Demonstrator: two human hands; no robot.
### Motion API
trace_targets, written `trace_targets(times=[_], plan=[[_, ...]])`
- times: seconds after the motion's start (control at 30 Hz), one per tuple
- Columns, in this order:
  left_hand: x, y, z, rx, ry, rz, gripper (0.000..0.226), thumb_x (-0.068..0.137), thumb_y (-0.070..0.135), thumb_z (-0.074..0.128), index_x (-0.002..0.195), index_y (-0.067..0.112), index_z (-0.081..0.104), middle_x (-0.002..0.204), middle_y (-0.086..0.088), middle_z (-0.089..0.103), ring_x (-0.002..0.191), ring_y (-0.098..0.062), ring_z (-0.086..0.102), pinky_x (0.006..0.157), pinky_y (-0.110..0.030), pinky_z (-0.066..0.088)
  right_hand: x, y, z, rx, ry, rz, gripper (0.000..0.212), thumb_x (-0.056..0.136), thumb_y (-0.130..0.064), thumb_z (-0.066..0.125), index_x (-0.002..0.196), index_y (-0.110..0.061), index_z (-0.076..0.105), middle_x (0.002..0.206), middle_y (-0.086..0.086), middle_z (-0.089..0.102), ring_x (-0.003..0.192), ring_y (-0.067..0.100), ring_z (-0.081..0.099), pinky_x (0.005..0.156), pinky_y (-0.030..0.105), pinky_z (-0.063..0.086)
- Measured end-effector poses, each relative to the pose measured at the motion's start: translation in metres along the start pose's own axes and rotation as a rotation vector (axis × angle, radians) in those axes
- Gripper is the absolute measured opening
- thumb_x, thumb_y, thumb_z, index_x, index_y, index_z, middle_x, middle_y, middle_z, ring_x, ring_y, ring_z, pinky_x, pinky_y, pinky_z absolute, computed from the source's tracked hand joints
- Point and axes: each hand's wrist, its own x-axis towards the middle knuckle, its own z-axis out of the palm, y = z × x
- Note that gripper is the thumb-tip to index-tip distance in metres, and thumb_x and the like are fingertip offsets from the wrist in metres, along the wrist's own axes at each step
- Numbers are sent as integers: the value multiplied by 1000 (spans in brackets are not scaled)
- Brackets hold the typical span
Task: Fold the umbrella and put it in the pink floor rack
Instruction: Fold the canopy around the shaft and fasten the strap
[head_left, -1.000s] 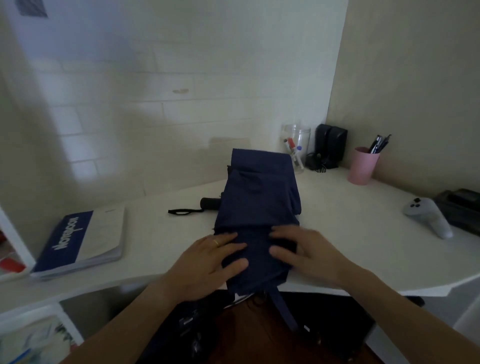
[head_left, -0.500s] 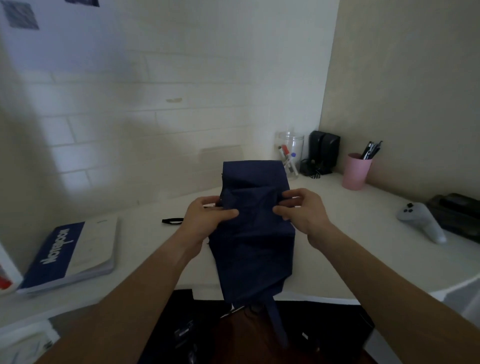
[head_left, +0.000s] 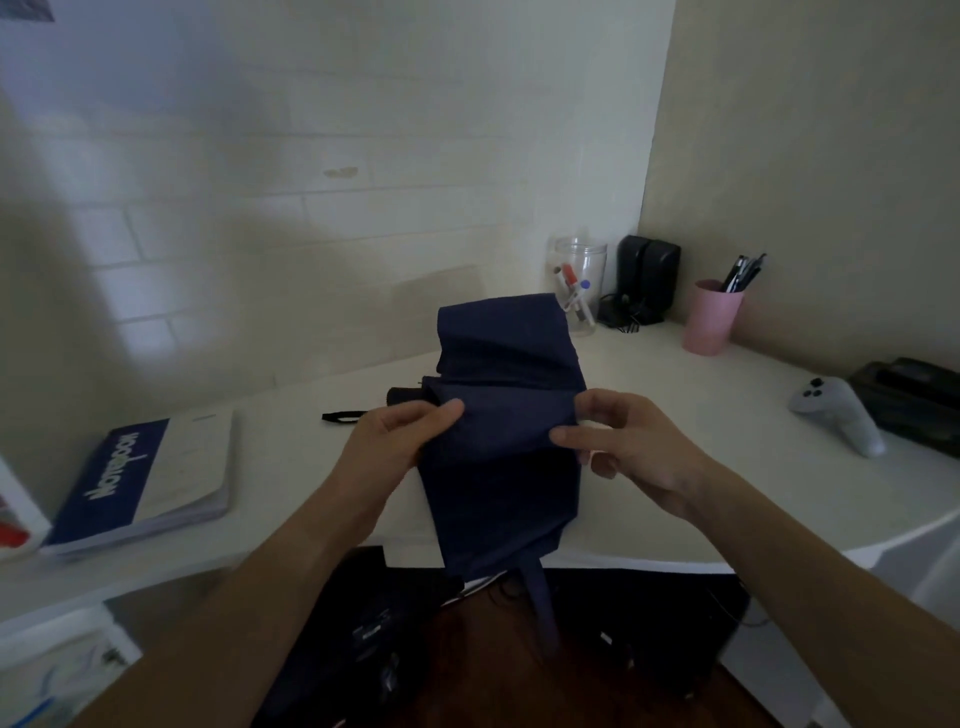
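Here our left hand (head_left: 410, 434) pinches the left edge of the umbrella (head_left: 504, 447), thumb on top of a fold of dark blue cloth, and our right hand (head_left: 623, 441) pinches the right edge directly across from it, thumb and forefinger closed on the fabric with the other fingers curled loosely below. Between the two hands the cloth is drawn into a ridge running left to right. The umbrella lies flat on the white desk (head_left: 701, 467), and its long axis runs away from us: the far end points toward the back wall, the near end hangs over the desk edge with a strap (head_left: 543, 608) dangling below. So the length sits crosswise to the line joining our hands, and both hands are about equally near, at mid-length. We judge that the next fold or roll must turn around that long axis, one side carried over the other. A black loop (head_left: 340, 417) pokes out beyond the left hand. The pink floor rack is not in view.
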Motion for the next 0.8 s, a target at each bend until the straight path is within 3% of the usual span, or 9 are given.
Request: trace_targets(times=[0.17, 0.23, 0.3, 0.37, 0.43, 0.53, 0.6, 0.7, 0.8], plan=[[-17, -17, -1, -34, 116, -11, 12, 91, 16, 71, 98, 10, 78, 99, -5, 81, 98, -24, 74, 92, -39, 58, -16, 14, 1, 176, 61, 65, 41, 80, -15, 81, 116, -12, 62, 79, 7, 65, 60, 15, 58, 47, 24, 32], [-21, -23, -3, -117, 120, -48, 8, 90, 9, 69, 85, 5, 75, 90, -7, 79, 89, -24, 73, 86, -35, 56, -23, 16, 4, 167, 68, 35, 45, 80, -6, 79, 121, -13, 60, 79, 10, 69, 61, 18, 61, 45, 25, 36], [-25, -26, -4, -195, 138, -84, 18, 88, 3, 67, 70, 8, 69, 79, -9, 74, 82, -24, 70, 83, -35, 55, -28, 15, 6, 92, 49, 39, 45, 80, 0, 77, 120, -12, 61, 79, 12, 70, 61, 20, 61, 46, 27, 38], [-29, -31, -6, -187, 160, -98, 10, 86, 5, 71, 78, 7, 66, 86, -13, 76, 85, -29, 72, 86, -40, 58, -30, 17, 7, 2, 52, 66, 40, 80, 0, 75, 116, -12, 63, 78, 12, 68, 62, 19, 60, 49, 29, 39], [-33, -33, -5, -160, 170, -108, 19, 85, 13, 78, 96, 8, 64, 99, -17, 79, 93, -34, 74, 89, -46, 60, -28, 18, 11, -111, 153, 12, 28, 83, -12, 76, 109, -19, 67, 84, 9, 67, 66, 17, 60, 55, 29, 42], [-38, -33, -3, -16, 149, -64, 29, 88, 14, 77, 111, 17, 61, 90, -15, 80, 87, -30, 77, 81, -41, 62, -22, 19, 15, -501, 347, -370, 22, 91, -40, 65, 112, -35, 67, 112, -6, 64, 95, 8, 62, 83, 24, 47], [-41, -32, -3, 84, 62, -16, 25, 90, 9, 74, 111, 21, 68, 86, -13, 80, 86, -26, 77, 77, -31, 62, -20, 20, 17, -797, 217, -551, 31, 97, -50, 49, 112, -32, 70, 118, -13, 65, 106, 4, 57, 95, 25, 43], [-46, -35, -11, 386, -3, 44, 9, 88, 12, 77, 90, 20, 81, 83, 1, 81, 83, -13, 76, 75, -16, 56, -18, 30, 15, -1084, 3, -401, 53, 95, -58, 40, 82, -19, 74, 83, -7, 73, 80, 10, 60, 81, 37, 51], [-52, -32, -14, 559, -43, 70, 13, 89, 29, 77, 78, 24, 81, 74, 8, 79, 72, -5, 74, 72, -16, 53, -14, 31, 14, -1045, 29, -426, 27, 93, -43, 59, 84, -25, 76, 86, -10, 74, 79, 10, 60, 79, 32, 51]])
